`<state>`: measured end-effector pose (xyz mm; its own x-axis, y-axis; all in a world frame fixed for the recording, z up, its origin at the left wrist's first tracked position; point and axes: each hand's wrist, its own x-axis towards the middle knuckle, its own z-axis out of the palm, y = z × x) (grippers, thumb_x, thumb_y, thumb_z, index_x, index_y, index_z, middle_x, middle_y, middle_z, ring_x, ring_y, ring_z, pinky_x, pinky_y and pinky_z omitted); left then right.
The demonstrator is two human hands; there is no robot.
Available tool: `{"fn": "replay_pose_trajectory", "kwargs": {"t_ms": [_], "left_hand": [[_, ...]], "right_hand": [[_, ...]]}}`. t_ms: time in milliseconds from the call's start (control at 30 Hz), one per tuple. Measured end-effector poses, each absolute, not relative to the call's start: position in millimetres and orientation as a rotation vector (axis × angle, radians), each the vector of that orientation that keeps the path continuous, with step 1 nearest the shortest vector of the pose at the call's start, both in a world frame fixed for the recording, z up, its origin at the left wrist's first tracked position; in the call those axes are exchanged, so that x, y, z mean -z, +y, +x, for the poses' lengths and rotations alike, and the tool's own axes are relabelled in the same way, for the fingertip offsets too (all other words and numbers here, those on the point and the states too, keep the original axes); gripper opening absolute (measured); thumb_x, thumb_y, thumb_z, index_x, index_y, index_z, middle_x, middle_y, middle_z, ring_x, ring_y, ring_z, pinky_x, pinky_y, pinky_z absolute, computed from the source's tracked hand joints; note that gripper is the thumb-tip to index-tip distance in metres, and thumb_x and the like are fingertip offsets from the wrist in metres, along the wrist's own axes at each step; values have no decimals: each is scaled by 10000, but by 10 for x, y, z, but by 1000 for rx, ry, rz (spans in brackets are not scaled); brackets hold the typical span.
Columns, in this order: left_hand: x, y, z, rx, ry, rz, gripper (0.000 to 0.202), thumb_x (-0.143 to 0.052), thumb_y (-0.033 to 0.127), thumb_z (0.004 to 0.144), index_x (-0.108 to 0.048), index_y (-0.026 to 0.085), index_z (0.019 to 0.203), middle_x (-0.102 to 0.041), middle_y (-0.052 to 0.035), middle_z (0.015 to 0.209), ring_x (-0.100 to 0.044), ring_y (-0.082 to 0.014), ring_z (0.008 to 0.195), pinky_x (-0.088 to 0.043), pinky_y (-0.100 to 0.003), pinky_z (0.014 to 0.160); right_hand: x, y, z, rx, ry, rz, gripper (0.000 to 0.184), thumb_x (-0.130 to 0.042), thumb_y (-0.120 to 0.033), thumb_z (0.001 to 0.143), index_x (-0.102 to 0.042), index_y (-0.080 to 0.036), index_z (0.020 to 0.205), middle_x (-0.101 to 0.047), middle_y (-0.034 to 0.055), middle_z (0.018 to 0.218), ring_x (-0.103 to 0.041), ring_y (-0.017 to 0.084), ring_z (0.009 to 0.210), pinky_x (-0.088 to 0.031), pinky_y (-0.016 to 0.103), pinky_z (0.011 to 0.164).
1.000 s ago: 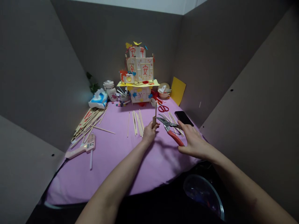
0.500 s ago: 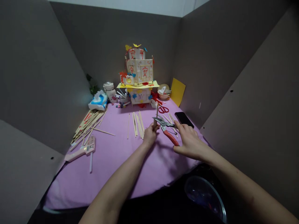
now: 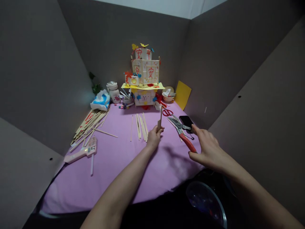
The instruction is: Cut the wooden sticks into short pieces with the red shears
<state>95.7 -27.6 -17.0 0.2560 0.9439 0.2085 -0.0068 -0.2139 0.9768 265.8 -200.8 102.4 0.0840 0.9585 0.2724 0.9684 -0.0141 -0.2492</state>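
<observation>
My left hand (image 3: 154, 137) is closed round a few upright wooden sticks (image 3: 160, 120), one taller than the rest. In my right hand (image 3: 207, 146) is a pair of pruning shears (image 3: 184, 135) with a red handle; the blades are parted and stand clear of the sticks, to their right. Several loose sticks (image 3: 142, 126) lie in a row on the purple cloth (image 3: 119, 178), left of my left hand. More thin sticks (image 3: 172, 121) lie beneath the shears. A dark phone (image 3: 186, 122) rests behind my right hand.
At the back stands a decorated paper-and-stick lantern (image 3: 145, 76). Left are a stick pile (image 3: 89, 125), a pink glue gun (image 3: 82, 154) and a tissue pack (image 3: 101, 100). Red-handled scissors (image 3: 167, 112) and a small bowl (image 3: 168, 98) sit back right. A clear bowl (image 3: 207, 203) is below the table edge.
My right hand has drawn the shears away to the right, off the sticks. My left hand still holds the sticks in nearly the same place.
</observation>
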Motion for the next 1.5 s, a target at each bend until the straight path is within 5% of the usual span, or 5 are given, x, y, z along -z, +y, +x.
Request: {"fn": "replay_pose_trajectory", "kwargs": {"t_ms": [500, 1500], "left_hand": [[146, -296, 946, -1150, 882, 1491, 211, -578, 364, 858, -657, 200, 965, -693, -58, 941, -657, -185, 822, -562, -286, 651], [79, -322, 927, -1127, 1002, 1547, 184, -553, 308, 876, -659, 176, 949, -711, -68, 879, -664, -175, 774, -513, -238, 605]], "right_hand": [[-985, -1868, 2449, 28, -1980, -1938, 930, -615, -342, 672, -217, -274, 1510, -523, 145, 1238, -503, 381, 1125, -413, 549, 928], [-1164, -1716, 2321, 47, -2113, -2054, 845, -560, -290, 724, -238, -145, 1491, -527, 192, 1240, -498, 358, 1113, -413, 484, 897]]}}
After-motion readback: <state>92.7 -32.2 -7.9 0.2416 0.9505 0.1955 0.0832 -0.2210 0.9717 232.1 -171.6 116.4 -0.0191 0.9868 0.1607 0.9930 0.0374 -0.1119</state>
